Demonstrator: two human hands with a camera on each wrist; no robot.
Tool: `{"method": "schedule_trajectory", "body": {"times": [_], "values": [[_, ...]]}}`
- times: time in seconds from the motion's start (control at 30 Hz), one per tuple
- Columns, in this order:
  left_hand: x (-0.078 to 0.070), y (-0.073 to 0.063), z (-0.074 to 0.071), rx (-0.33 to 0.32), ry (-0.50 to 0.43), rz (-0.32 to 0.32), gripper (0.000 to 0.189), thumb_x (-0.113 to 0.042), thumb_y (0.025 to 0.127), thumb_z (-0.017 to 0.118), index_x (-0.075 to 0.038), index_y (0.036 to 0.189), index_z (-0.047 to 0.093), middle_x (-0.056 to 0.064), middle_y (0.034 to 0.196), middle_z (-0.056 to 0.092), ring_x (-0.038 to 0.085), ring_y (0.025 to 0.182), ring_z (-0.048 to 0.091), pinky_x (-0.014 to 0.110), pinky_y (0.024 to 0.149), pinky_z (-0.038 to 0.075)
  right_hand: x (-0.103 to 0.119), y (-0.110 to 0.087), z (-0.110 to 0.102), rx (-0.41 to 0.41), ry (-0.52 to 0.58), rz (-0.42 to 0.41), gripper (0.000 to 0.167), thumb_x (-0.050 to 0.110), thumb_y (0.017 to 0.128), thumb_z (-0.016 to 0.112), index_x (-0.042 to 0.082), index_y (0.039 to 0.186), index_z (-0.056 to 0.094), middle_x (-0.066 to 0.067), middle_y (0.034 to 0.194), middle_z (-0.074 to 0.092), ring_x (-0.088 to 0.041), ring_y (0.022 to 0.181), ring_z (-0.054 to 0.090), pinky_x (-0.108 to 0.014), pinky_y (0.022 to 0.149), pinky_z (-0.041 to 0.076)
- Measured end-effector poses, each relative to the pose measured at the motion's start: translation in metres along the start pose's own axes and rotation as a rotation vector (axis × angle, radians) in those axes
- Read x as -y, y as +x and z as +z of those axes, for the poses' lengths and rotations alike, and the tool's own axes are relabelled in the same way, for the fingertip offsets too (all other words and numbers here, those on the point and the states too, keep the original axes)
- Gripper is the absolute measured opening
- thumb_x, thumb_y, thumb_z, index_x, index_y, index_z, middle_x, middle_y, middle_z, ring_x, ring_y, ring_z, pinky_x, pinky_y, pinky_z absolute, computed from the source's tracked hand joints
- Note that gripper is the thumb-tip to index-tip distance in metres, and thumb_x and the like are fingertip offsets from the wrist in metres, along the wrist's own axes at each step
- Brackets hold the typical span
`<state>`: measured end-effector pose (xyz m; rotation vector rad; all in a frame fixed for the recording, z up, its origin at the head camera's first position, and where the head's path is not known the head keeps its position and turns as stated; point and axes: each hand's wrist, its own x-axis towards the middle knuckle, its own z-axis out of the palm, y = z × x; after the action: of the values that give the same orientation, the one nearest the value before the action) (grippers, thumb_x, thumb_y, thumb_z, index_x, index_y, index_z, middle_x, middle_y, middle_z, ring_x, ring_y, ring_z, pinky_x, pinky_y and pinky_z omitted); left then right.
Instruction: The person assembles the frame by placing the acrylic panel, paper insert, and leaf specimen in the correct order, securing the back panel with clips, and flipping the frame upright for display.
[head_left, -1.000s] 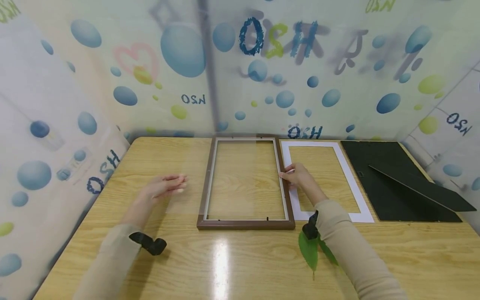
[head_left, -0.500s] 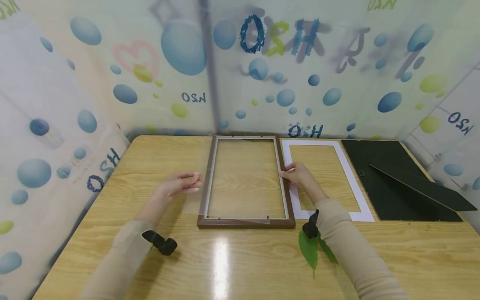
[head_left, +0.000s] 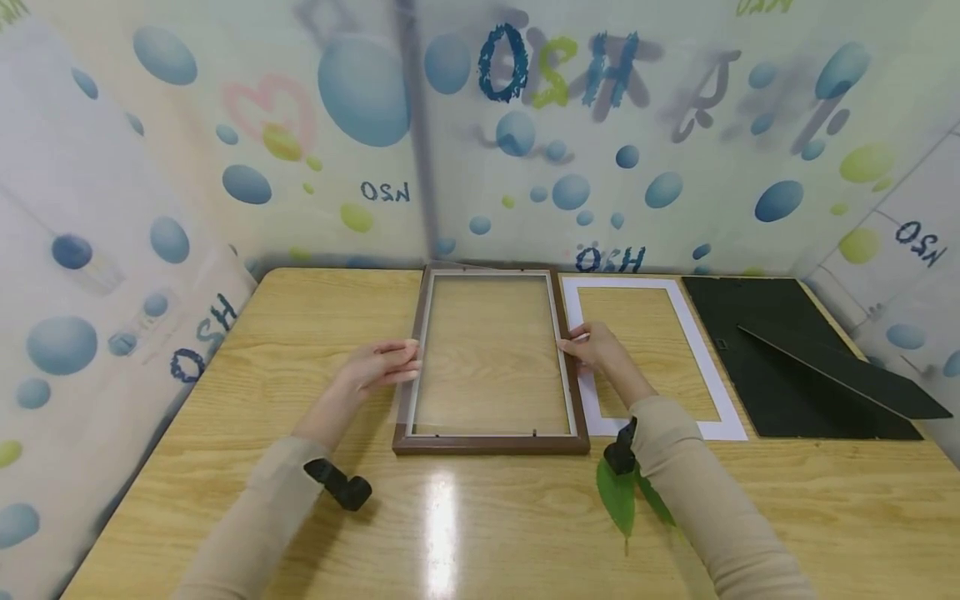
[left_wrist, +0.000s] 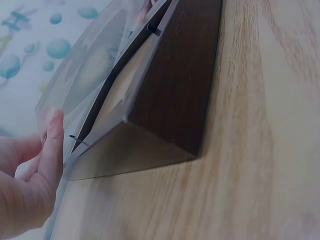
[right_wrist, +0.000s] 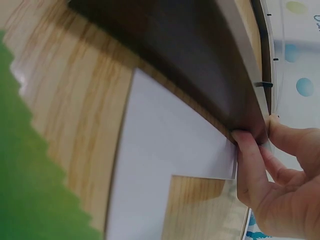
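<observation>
A brown picture frame (head_left: 491,445) lies on the wooden table, its inner side with small black tabs facing up. My left hand (head_left: 372,372) pinches the left edge of a clear sheet (left_wrist: 85,75) between thumb and fingers. In the left wrist view the sheet slants above the frame, thin and see-through. Along the frame's right side, my right hand (head_left: 604,357) grips the rail, thumb on top and fingers against the outer face. The right wrist view shows that hand's fingers right beside a white mat (right_wrist: 150,120).
Right of the frame lies the white mat, a rectangular border with an open window. Beyond it is a black backing board (head_left: 757,312) with its easel leg (head_left: 840,375) raised. Green leaves (head_left: 617,498) lie below my right wrist. A patterned curtain (head_left: 300,217) stands behind the table.
My left hand has moved right, carrying the clear sheet from partly left of the frame to over it. The right hand stays on the frame's right rail.
</observation>
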<state>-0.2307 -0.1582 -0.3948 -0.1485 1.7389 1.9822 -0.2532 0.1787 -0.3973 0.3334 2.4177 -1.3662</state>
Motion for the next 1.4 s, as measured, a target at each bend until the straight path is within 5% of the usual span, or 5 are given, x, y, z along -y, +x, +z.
{"method": "schedule_trajectory", "body": {"times": [0.33, 0.83, 1.1, 1.4], "values": [[0.003, 0.006, 0.008, -0.032, 0.021, 0.026, 0.050, -0.002, 0.093, 0.048, 0.011, 0.137, 0.028, 0.024, 0.127, 0.051, 0.004, 0.074, 0.065, 0.016, 0.073, 0.054, 0.001, -0.002, 0.000, 0.000, -0.019, 0.004, 0.045, 0.018, 0.091, 0.054, -0.007, 0.126, 0.041, -0.027, 0.124, 0.048, -0.019, 0.081, 0.055, -0.030, 0.066, 0.057], [0.005, 0.005, 0.012, -0.099, 0.065, 0.000, 0.048, -0.004, 0.092, 0.051, 0.010, 0.134, 0.034, 0.028, 0.131, 0.046, 0.005, 0.075, 0.065, 0.017, 0.074, 0.054, -0.001, 0.001, 0.000, 0.002, -0.029, -0.008, 0.043, 0.019, 0.091, 0.054, -0.006, 0.125, 0.041, -0.026, 0.123, 0.049, -0.017, 0.074, 0.053, -0.025, 0.058, 0.055], [0.004, 0.004, 0.017, -0.123, 0.086, -0.005, 0.046, -0.004, 0.092, 0.051, 0.010, 0.134, 0.036, 0.027, 0.126, 0.049, 0.005, 0.074, 0.065, 0.018, 0.073, 0.054, -0.001, 0.000, 0.000, 0.009, -0.028, -0.007, 0.044, 0.020, 0.092, 0.053, -0.006, 0.126, 0.041, -0.025, 0.123, 0.048, -0.018, 0.079, 0.053, -0.024, 0.059, 0.055], [0.003, 0.004, 0.026, -0.209, 0.190, -0.021, 0.038, -0.006, 0.091, 0.053, 0.008, 0.126, 0.046, 0.008, 0.092, 0.065, 0.005, 0.068, 0.065, 0.020, 0.068, 0.056, -0.003, 0.000, -0.001, 0.011, -0.015, -0.008, 0.045, 0.020, 0.092, 0.053, -0.006, 0.127, 0.040, -0.026, 0.126, 0.047, -0.021, 0.090, 0.054, -0.029, 0.069, 0.056]]}}
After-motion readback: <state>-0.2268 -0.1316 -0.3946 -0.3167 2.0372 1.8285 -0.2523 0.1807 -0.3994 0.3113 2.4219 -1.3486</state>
